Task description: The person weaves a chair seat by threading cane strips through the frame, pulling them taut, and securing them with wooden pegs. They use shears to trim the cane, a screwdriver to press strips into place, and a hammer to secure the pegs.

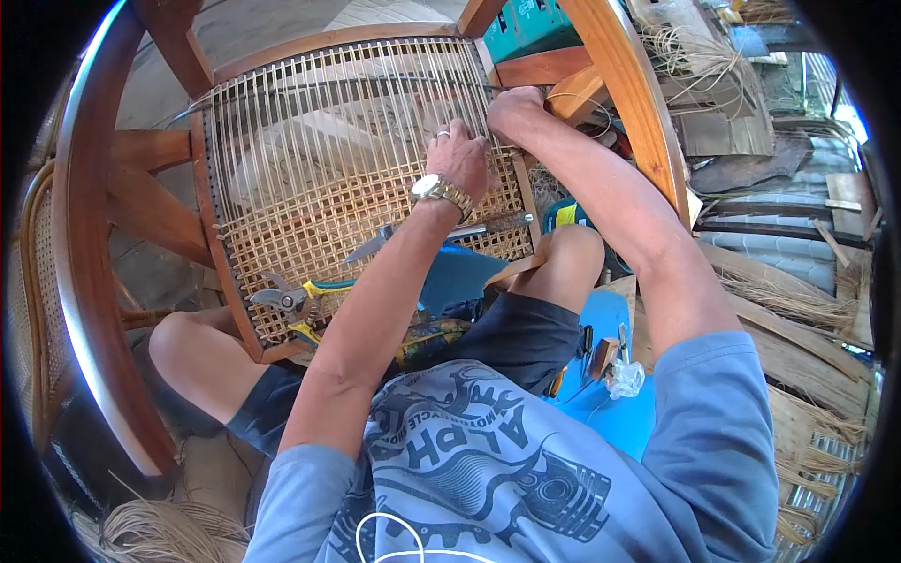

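A wooden chair frame (208, 211) holds a cane seat (310, 220), woven in a grid near me and strung with parallel strands farther off. My left hand (460, 161), with a ring and a watch, rests on the strands near the right rail, its fingers bent; what they hold, if anything, is hidden. Beyond the right rail is my right hand (514, 108), bent at the wrist, its fingers hidden by the hand and frame. Pruning shears (282, 297) and a pointed metal tool (368, 248) lie on the woven part.
A blue stool (601, 422) beside my right thigh bears small tools and a crumpled plastic bag (625, 379). A green crate (530, 26) stands behind the chair. Cane bundles and boards lie at the right, and more cane (164, 533) is at the bottom left.
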`<state>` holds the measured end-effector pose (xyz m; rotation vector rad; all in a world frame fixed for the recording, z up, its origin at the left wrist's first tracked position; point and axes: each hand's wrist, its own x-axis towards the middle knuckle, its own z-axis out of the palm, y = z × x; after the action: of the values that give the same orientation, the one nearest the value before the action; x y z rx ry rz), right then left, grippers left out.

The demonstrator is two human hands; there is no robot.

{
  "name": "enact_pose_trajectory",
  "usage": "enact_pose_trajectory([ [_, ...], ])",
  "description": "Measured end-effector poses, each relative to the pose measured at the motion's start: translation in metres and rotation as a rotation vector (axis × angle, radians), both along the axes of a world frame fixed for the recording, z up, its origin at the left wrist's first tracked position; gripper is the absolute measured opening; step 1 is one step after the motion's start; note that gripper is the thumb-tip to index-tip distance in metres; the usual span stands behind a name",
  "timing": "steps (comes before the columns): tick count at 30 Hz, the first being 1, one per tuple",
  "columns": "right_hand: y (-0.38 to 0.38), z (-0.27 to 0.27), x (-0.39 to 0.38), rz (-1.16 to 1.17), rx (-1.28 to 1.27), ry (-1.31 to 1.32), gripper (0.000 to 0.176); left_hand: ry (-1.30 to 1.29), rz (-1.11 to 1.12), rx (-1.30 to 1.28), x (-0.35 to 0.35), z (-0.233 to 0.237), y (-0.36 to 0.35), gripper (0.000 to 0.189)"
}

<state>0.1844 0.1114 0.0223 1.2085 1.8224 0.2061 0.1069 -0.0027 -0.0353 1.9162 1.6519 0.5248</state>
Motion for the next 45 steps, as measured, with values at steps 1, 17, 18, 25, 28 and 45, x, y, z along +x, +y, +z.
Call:
enact_pose_trajectory([
  [1,0.000,-0.001,0.001,0.002,-0.001,0.000,0.035,0.000,0.002,-0.001,0.000,0.002,-0.003,0.062],
  [17,-0.009,-0.002,0.006,0.070,0.027,0.016,0.031,0.068,0.285,0.103,-0.176,0.024,-0.102,0.043],
  [18,-0.008,-0.001,0.007,0.083,0.017,0.034,0.031,0.107,0.258,0.110,-0.190,0.020,-0.103,0.039],
  [25,0.000,-0.015,0.016,0.122,0.007,0.010,0.033,0.014,0.180,0.227,-0.196,0.007,-0.091,0.029],
  [28,-0.001,-0.013,0.012,0.123,0.010,-0.015,0.034,0.067,0.171,0.217,-0.188,0.000,-0.088,0.021],
  [45,0.003,-0.016,0.010,0.098,0.002,-0.059,0.040,0.104,0.164,0.250,-0.180,-0.002,-0.086,0.009],
])
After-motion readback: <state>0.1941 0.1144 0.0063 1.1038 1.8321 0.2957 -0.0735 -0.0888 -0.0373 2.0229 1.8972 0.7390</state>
